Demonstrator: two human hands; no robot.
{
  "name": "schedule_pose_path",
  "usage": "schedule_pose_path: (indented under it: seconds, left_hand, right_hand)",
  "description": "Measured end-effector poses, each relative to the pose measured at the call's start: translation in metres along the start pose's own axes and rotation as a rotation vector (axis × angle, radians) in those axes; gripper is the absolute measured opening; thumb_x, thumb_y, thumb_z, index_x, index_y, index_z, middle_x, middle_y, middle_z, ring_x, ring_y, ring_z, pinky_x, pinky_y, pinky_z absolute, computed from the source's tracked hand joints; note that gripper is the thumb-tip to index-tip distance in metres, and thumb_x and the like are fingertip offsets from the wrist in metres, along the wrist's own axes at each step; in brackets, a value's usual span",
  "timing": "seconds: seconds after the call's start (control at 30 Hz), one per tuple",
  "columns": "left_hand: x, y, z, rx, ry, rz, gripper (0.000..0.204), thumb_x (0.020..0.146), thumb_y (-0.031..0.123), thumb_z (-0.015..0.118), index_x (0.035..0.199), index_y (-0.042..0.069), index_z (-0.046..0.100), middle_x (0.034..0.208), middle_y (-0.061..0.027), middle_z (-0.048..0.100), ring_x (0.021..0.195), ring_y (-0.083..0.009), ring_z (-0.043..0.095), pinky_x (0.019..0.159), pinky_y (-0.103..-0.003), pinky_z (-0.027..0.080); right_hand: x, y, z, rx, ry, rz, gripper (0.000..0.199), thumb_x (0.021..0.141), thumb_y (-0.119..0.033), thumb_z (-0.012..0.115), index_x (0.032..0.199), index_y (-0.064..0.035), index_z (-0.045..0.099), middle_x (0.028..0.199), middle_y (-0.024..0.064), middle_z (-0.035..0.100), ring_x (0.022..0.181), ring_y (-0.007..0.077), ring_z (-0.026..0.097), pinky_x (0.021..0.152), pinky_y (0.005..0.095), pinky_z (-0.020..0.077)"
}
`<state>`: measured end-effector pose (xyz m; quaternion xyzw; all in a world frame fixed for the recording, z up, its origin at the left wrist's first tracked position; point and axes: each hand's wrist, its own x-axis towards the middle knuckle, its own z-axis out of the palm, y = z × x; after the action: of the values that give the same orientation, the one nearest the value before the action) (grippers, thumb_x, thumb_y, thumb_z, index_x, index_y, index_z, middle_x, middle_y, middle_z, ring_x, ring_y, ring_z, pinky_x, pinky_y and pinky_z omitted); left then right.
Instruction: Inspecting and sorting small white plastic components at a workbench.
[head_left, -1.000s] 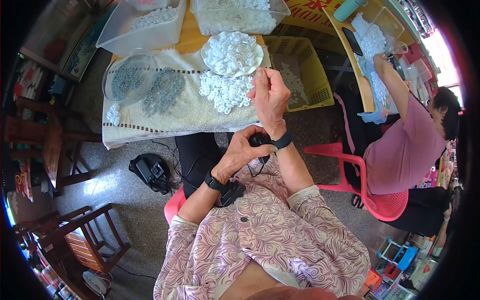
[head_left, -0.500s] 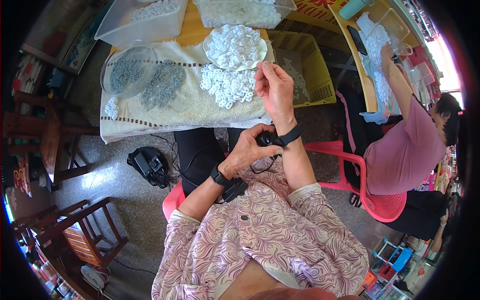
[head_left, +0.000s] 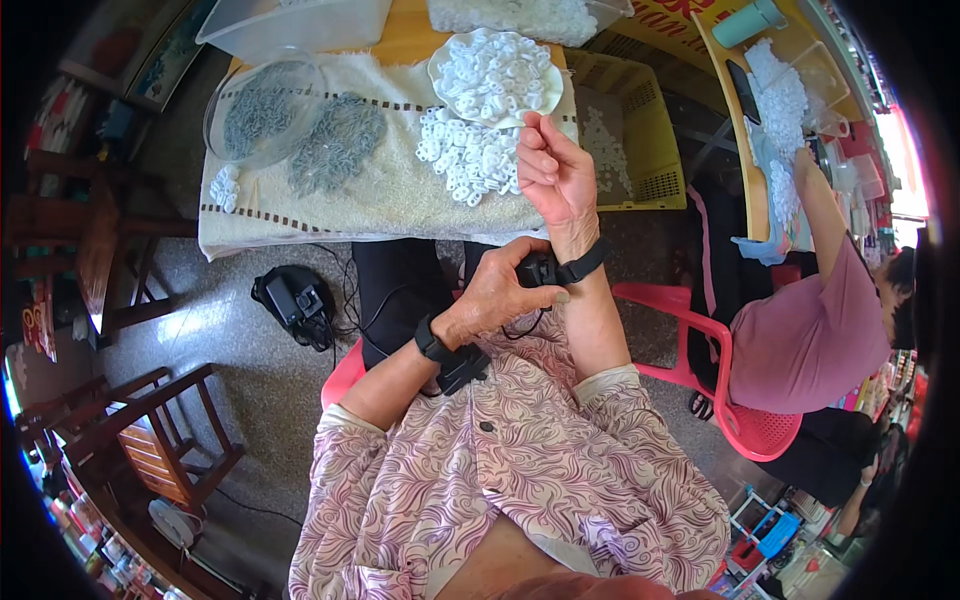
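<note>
At right wrist: left hand (head_left: 497, 293) grips black wristband device (head_left: 540, 270); right hand (head_left: 553, 172) raised.

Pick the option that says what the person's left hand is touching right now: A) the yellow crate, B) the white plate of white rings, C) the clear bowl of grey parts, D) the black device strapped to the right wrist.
D: the left hand is closed around the black wrist device on the raised right hand, well short of the towel-covered table where the white plate and clear bowl sit.
</note>
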<state>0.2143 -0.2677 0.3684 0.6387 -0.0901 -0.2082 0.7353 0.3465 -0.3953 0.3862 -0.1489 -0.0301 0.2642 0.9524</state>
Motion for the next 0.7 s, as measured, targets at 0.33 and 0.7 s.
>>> schedule_pose_path:
  seconds: [0.33, 0.7]
  left_hand:
    - [-0.009, 0.011, -0.058, -0.459, 0.034, 0.026, 0.056, 0.095, 0.014, 0.071, 0.143, -0.003, 0.048, 0.123, -0.0157, 0.066, 0.11, -0.0255, 0.067, 0.099, -0.039, 0.054]
    - [0.004, -0.003, -0.113, -1.225, 0.359, 0.205, 0.047, 0.105, 0.035, 0.049, 0.126, -0.006, 0.057, 0.105, -0.0125, 0.068, 0.094, -0.0252, 0.067, 0.087, -0.04, 0.056]
  right_hand:
    - [0.001, 0.001, 0.027, 0.357, -0.218, 0.028, 0.035, 0.107, -0.017, 0.047, 0.123, 0.0132, 0.057, 0.087, 0.0064, 0.051, 0.059, 0.0092, 0.051, 0.05, 0.0206, 0.0426]
    - [0.002, 0.034, 0.035, 0.312, -0.238, 0.151, 0.041, 0.109, -0.023, 0.044, 0.128, 0.0117, 0.055, 0.095, 0.0103, 0.053, 0.057, 0.0071, 0.05, 0.048, 0.0207, 0.0407]
